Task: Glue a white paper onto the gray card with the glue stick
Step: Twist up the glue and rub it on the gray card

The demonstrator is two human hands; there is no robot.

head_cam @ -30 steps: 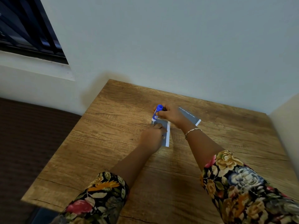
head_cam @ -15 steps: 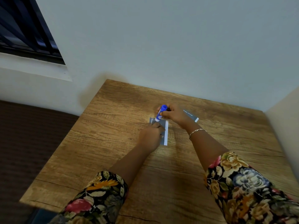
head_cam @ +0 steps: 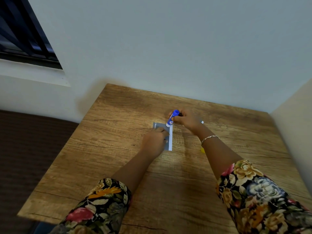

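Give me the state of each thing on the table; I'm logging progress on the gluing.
glue stick: uncapped, tilted, tip down on the card's far end
gray card: flat, pinned under the left hand
white strip: flat along the card's right edge
left hand: pressing down
right hand: grip closed on the stick

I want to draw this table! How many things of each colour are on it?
Gray card: 1, plus part of another behind the right hand
White strip: 1
Blue glue stick: 1
Yellow thing, partly hidden: 1
Total: 5
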